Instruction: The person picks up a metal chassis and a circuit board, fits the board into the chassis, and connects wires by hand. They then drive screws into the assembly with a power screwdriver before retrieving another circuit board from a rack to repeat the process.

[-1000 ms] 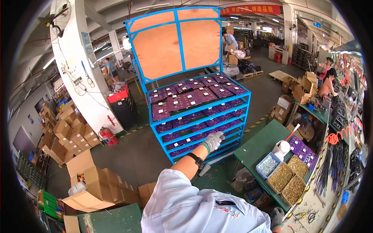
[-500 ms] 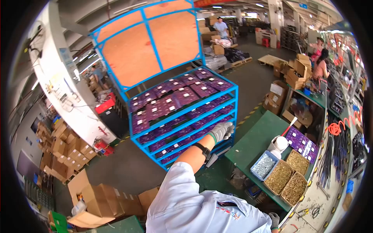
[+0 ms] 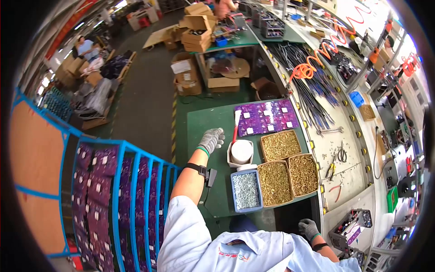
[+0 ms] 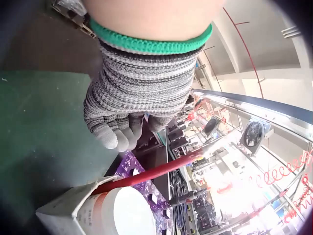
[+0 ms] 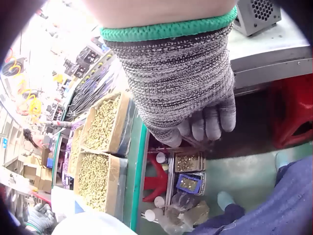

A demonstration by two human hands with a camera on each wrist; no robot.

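Observation:
The gloved left hand (image 3: 211, 141) hangs over the green table (image 3: 199, 122), left of a white tub (image 3: 242, 151) and a red-handled brush (image 3: 235, 131). In the left wrist view the left hand (image 4: 132, 98) has loosely bent fingers holding nothing. A purple circuit board sheet (image 3: 267, 119) lies at the table's back. Bins of brass-coloured screws (image 3: 275, 182) and a blue bin of silver screws (image 3: 246, 189) stand nearer. The gloved right hand (image 3: 309, 229) is low beside the table's front edge; in the right wrist view this hand (image 5: 181, 88) hangs with relaxed fingers and nothing in them.
A blue rack (image 3: 121, 181) with purple boards stands at the left. Right of the table runs a bench (image 3: 346, 181) with a wrench (image 3: 331, 131), pliers (image 3: 332, 170) and cables (image 3: 312, 86). Cardboard boxes (image 3: 186, 75) sit beyond the table. A person (image 3: 87, 49) is at the far left.
The view has turned right, from the blue rack to the green table. My left hand has moved from in front of the rack to over the table. The right hand shows more fully.

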